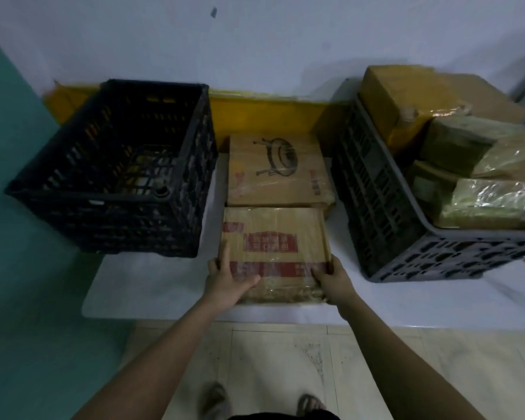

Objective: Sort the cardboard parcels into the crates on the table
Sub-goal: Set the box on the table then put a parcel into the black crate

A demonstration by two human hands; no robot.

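Both hands held the near parcel on the desk.
Fingers of the left hand (228, 280) and right hand (331, 280) clasped the near parcel (273, 237)'s front corners; another parcel (278, 171) lay behind. The left crate (109, 213) looked empty, the right crate (385, 213) full: sorting seemed partway.

Tiled floor (285, 359), white wall (255, 40), sandalled feet (215, 398).

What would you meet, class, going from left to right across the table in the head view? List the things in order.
black crate → red-printed parcel, held at its near corners by the left hand and right hand → grey crate filled with wrapped parcels
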